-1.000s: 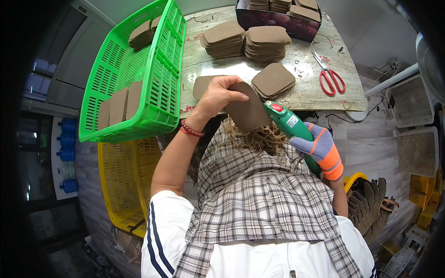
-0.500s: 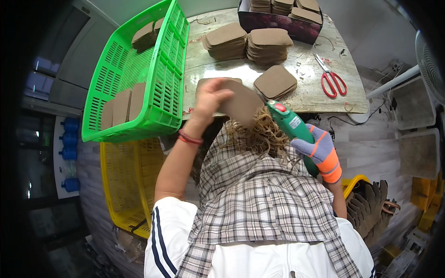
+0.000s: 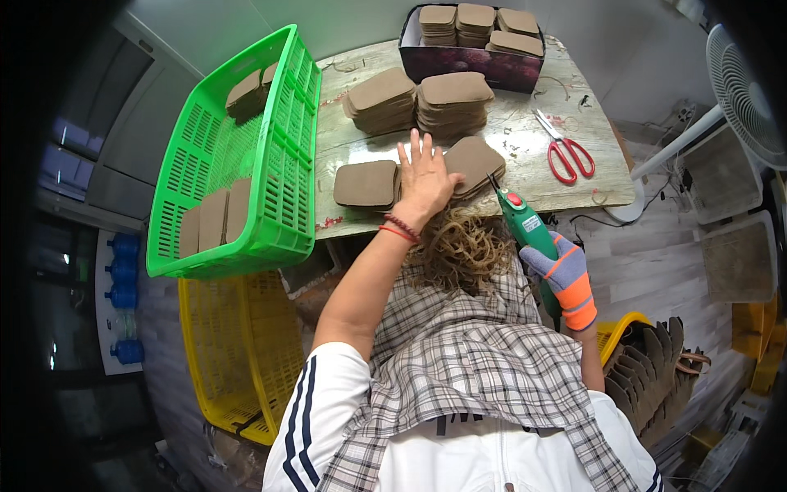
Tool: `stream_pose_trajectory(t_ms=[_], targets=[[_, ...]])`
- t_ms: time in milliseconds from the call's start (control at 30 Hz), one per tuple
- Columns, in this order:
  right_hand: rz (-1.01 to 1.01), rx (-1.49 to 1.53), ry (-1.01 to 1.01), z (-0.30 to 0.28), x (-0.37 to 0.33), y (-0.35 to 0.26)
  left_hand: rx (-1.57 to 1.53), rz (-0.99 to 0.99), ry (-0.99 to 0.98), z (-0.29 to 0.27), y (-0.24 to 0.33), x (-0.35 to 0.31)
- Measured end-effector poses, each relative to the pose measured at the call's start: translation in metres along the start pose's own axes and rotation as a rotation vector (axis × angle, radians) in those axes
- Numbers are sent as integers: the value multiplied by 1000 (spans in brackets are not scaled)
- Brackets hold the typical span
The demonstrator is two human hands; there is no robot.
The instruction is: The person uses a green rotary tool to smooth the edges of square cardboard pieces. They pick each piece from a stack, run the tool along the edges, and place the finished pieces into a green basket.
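Observation:
My left hand [image 3: 426, 180] is bare and spread out over the table's front part, its fingers pointing away from me. Its thumb side touches or nearly touches a short stack of brown rounded pads [image 3: 478, 162]. Left of the hand, close to its edge, lies another stack of brown pads [image 3: 365, 182]. In a grey and orange glove, my right hand [image 3: 559, 271] is closed round green electric scissors [image 3: 525, 221], whose narrow dark tip points at the right stack. Curly brown trimmings [image 3: 463, 246] are heaped on my checked apron [image 3: 484, 344], below the table edge.
Two taller pad stacks [image 3: 455, 102] and a dark box of pads [image 3: 467, 66] stand farther back. Red-handled scissors [image 3: 566, 156] lie at right. A green crate [image 3: 279, 164] holds pads at left; yellow crates [image 3: 238, 353] are below. A fan [image 3: 742, 90] stands far right.
The brown pad that my left hand held above the trimmings is out of that hand, which has moved forward and right over the table and spread. My right hand keeps the electric scissors.

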State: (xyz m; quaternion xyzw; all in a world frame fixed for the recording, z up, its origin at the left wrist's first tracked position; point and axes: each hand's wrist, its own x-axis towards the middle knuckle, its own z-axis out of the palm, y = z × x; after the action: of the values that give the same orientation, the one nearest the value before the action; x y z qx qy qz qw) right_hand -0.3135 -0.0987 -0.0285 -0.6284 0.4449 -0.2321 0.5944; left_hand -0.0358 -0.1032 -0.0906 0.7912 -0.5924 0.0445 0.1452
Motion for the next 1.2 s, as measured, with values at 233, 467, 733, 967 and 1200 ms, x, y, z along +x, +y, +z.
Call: stream_pose_trajectory(t_ms=[233,467,733,967,1200], targets=[[-5,-63,78,-11,4,16,-308,-46,379,3,21,-6],[11,7,83,-9,3,15,-1747,-442,364,-2,32,-9],[-42,19,34,2,-4,-11,-2501,-502,381,-33,54,-13],[-22,60,15,8,-6,-22,-2632,-586,381,-33,59,-12],[-31,58,4,7,-5,-25,-2564,-561,317,-25,69,-22]])
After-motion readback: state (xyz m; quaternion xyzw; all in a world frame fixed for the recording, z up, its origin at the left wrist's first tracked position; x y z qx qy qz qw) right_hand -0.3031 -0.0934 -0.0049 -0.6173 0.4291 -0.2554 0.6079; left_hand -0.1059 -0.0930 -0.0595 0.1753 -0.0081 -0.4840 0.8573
